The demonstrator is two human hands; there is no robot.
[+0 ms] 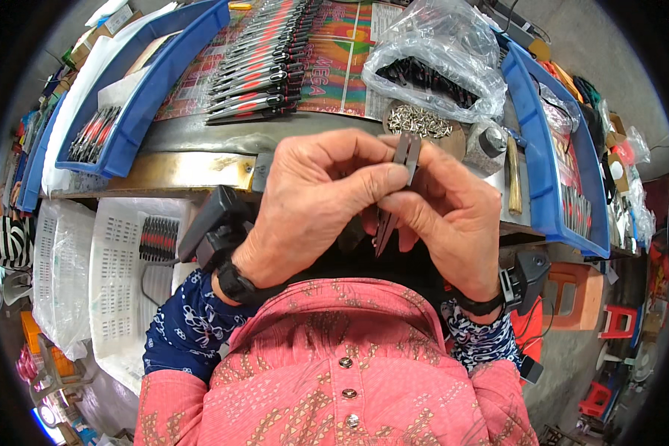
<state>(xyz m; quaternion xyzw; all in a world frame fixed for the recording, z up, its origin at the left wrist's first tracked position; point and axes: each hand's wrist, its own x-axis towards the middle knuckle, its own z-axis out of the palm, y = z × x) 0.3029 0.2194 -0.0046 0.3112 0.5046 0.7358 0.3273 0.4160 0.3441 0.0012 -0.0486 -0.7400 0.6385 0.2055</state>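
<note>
Left hand (pixel 312 189) and right hand (pixel 453 208) together, pinching dark part (pixel 408 151); printed sheet (pixel 355 63) beyond them (pink lettering (pixel 318 77) on it).

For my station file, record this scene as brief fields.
left hand: thumb and finger pinching a dark slotted piece
right hand: fingers closed on the same piece
bench, middle: row of black-and-red tools on a printed sheet
bench, right of row: small metal parts, clear plastic bag
bench sides: left blue bin, right blue bin
</note>
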